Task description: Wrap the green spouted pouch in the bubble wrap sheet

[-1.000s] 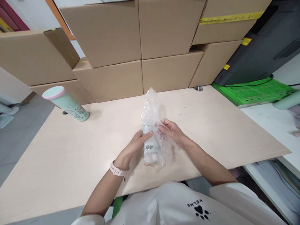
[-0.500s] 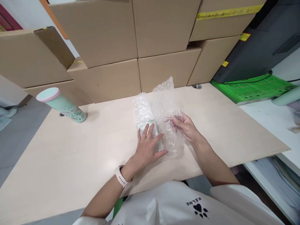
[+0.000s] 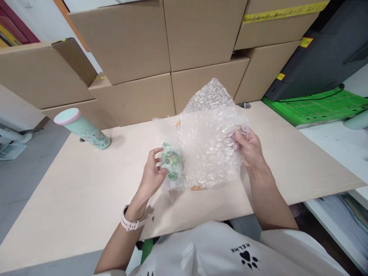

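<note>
A small white packet with green print point(image 3: 172, 164) lies at the left edge of a clear sheet of bubble wrap point(image 3: 207, 149) spread on the table. My left hand point(image 3: 151, 170) has its thumb on the front of the packet and its fingers curled at the left side. Between the thumb and fingers of my right hand point(image 3: 250, 147) the right edge of the bubble wrap is pinched. The far corner of the sheet sticks up towards the boxes. Small orange patches show by the sheet's near and far edges.
A mint-green tumbler point(image 3: 89, 133) with a pink rim stands at the back left of the wooden table point(image 3: 92, 197). Stacked cardboard boxes point(image 3: 143, 99) line the back. At the right are a green plastic crate point(image 3: 318, 107) and a dark grey case point(image 3: 320, 64).
My right hand has moved right, pulling the bubble wrap wider. The left hand has gone from lying flat over the wrapped packet to gripping its left side, and the packet's green print now shows.
</note>
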`<state>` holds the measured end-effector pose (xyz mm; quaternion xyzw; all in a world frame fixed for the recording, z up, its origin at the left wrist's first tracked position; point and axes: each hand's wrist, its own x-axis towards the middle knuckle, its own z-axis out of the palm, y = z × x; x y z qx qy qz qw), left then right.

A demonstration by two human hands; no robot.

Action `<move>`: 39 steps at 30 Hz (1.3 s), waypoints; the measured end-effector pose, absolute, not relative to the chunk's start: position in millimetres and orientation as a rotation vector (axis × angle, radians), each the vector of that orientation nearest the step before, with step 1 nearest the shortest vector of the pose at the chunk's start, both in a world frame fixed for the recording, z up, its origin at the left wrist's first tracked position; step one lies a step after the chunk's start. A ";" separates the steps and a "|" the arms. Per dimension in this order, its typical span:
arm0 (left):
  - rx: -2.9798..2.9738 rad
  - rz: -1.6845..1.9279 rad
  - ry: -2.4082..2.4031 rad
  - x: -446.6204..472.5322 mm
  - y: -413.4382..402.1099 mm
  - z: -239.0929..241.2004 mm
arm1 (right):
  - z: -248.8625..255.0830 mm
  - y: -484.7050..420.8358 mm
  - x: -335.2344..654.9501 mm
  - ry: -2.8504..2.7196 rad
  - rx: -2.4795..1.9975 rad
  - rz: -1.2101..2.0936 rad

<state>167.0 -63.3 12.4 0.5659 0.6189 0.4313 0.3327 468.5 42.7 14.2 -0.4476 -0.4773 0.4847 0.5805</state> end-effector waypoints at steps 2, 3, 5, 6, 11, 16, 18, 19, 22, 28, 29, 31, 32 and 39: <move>1.413 1.093 1.703 154.9 -66.4 0.0 | 10.4 49.1 486.6 -1.119 -1.206 0.883; 1.449 1.061 1.774 151.3 -68.5 -6.0 | 9.2 50.9 495.0 -1.155 -1.354 0.658; 1.597 1.003 1.897 150.1 -72.9 -14.1 | 8.9 50.5 504.9 -1.268 -1.594 0.151; 1.679 0.982 1.928 152.4 -75.1 -15.6 | 9.7 48.6 504.8 -1.323 -1.637 -0.051; 2.037 0.910 1.866 181.8 -82.5 -10.3 | 4.5 29.2 450.5 -1.956 -1.227 0.064; 2.347 0.543 1.760 204.2 -88.9 -17.1 | -26.2 6.9 392.9 -2.451 -1.029 0.446; 2.345 0.498 1.811 201.8 -92.1 -20.4 | -35.4 1.9 387.9 -2.494 -1.042 0.493; 2.337 0.522 1.840 197.5 -94.2 -21.2 | -38.1 0.9 388.0 -2.497 -1.048 0.501; 2.265 0.675 1.934 174.9 -104.3 -20.5 | -40.4 1.9 391.4 -2.476 -1.068 0.543; 1.977 1.006 2.461 138.3 -139.7 -6.9 | -36.4 6.1 387.8 -2.373 -1.160 0.682; 1.960 1.098 2.519 138.3 -144.2 -3.4 | -36.1 6.6 386.6 -2.360 -1.175 0.705; 1.972 1.293 2.484 142.8 -148.7 2.3 | -35.9 7.7 384.9 -2.340 -1.204 0.749; 1.994 1.347 2.387 146.6 -148.4 3.5 | -36.0 8.1 384.4 -2.330 -1.215 0.767; 2.037 0.659 1.811 175.6 -127.9 -16.9 | -35.1 4.1 377.6 -2.251 -1.233 0.791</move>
